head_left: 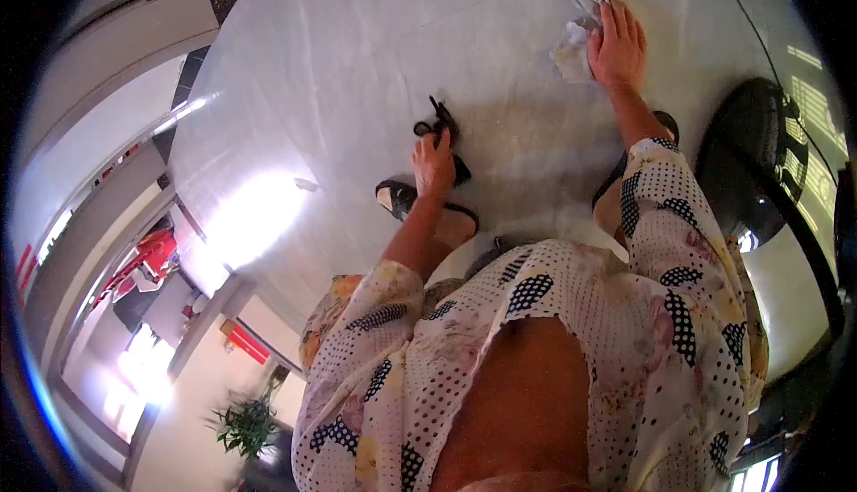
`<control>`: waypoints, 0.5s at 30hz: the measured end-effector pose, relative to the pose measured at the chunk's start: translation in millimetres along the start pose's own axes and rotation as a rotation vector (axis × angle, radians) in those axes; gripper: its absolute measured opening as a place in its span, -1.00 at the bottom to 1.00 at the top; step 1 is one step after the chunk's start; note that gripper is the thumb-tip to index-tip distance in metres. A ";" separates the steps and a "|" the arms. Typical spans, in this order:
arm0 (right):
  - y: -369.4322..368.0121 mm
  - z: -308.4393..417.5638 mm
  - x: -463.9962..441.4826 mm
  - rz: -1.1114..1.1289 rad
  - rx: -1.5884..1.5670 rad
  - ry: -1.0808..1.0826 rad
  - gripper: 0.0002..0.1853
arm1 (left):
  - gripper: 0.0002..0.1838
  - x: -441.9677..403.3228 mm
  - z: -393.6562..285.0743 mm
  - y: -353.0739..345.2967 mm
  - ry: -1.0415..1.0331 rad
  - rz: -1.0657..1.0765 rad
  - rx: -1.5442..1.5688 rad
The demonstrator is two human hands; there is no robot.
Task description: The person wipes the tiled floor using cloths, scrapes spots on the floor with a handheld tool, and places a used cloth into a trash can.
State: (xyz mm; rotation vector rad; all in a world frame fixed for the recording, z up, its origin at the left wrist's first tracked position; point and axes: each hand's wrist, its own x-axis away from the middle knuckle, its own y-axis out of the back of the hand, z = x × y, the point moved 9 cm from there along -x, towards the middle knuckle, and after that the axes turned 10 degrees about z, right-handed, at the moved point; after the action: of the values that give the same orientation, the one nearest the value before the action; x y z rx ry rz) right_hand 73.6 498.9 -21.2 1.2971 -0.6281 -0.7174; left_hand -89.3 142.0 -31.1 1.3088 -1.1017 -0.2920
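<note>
My right hand (618, 50) reaches far forward to the floor, its fingers lying over a crumpled whitish-grey cloth (574, 50). Parts of the cloth stick out to the left of the fingers and beyond them. My left hand (433, 168) is lower and nearer my feet, closed round a small black item with looped straps (437, 123). Its exact kind I cannot make out, and part of it is hidden by the hand. Just below that hand is my foot in a black sandal (395, 195). The other sandal (665, 124) shows beside my right forearm.
Pale, glossy floor (357, 54) spreads ahead, with a bright reflection at left. At right stands a black round base (745, 162), and a thin dark cable (745, 14) runs along the floor. A doorway and a green plant (245, 425) are at left.
</note>
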 end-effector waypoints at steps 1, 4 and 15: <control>0.5 -0.1 0.1 -0.005 -0.006 0.006 -0.47 | -0.52 9.0 -4.5 -0.7 -0.001 -0.004 0.004; 0.3 -1.5 -3.3 0.017 0.010 -0.008 -0.47 | -0.50 -19.9 -11.3 10.2 -0.025 -0.018 -0.054; -4.3 1.4 2.4 0.034 -0.020 -0.014 -0.47 | -0.44 -0.4 -8.7 -0.5 0.122 0.187 -0.072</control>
State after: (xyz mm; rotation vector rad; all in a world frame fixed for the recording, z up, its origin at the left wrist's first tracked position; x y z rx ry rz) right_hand 73.5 495.6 -25.1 1.2611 -0.6508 -0.7037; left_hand -82.5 147.4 -30.6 1.1354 -1.0911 -0.1100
